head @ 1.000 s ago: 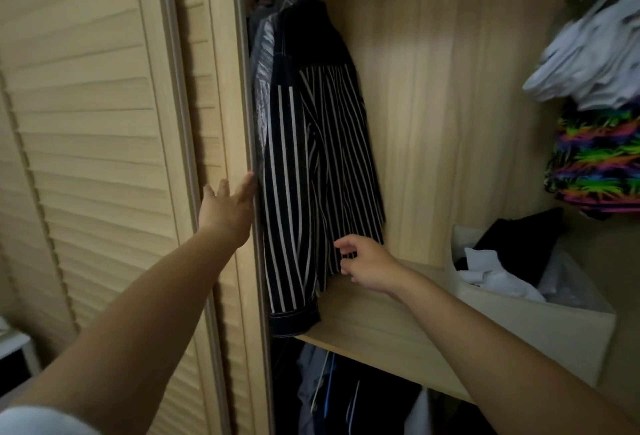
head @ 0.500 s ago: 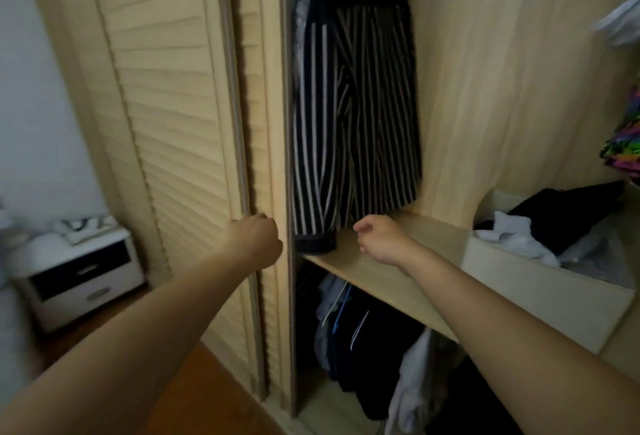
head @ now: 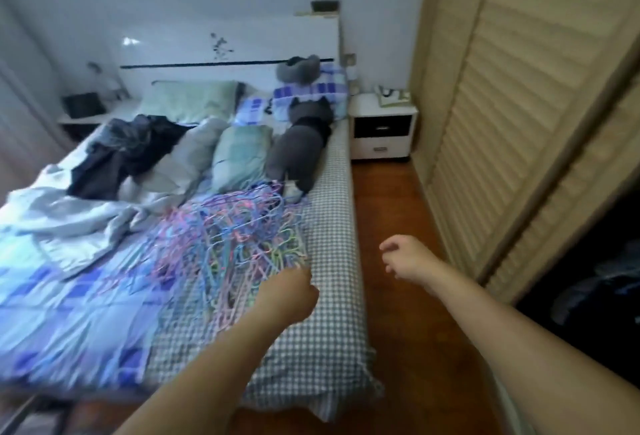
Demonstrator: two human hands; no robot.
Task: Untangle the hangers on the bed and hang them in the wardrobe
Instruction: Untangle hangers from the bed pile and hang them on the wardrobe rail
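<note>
Hangers (head: 239,237), thin and pastel in pink, blue and green, lie in one tangled heap on the bed (head: 332,192), near its right edge and about midway along its length. The bed itself carries a crumpled pale duvet (head: 69,226) on its left side, dark clothes (head: 128,154) further up, and a grey plush toy (head: 301,143) by the right edge above the heap. The wardrobe (head: 519,105) with slatted doors stands along the right, across a strip of wooden floor (head: 391,199). The left hand (head: 291,291) is at the near edge of the heap, fingers curled under; whether they hold a hanger cannot be told. The right hand (head: 405,256) hovers over the floor, fingers loosely bent, holding nothing.
</note>
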